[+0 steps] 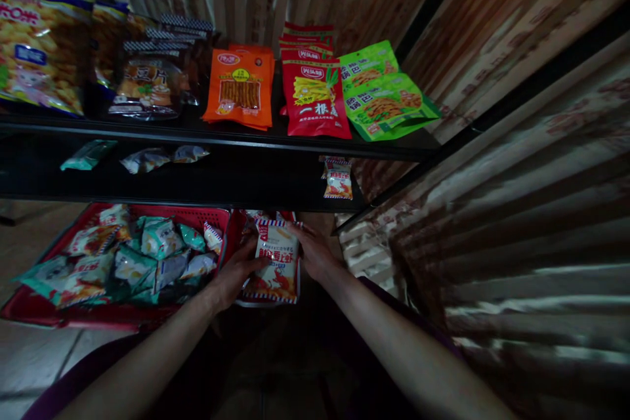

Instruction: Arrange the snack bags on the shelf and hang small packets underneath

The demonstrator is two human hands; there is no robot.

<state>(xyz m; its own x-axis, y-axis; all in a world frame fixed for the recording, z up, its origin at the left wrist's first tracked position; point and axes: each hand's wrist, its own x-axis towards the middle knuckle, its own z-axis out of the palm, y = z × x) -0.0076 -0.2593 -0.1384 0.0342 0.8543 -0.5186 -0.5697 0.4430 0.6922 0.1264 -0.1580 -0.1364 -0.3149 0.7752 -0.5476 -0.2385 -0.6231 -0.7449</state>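
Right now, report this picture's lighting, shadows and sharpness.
Head view: dim light overall, with near-black shadow below the held bag; head view: the orange packets stand out brightly, while the lower shelf sinks into darkness; head view: the pleated sheeting at right looks soft and stretched, though I cannot tell blur from lens distortion.
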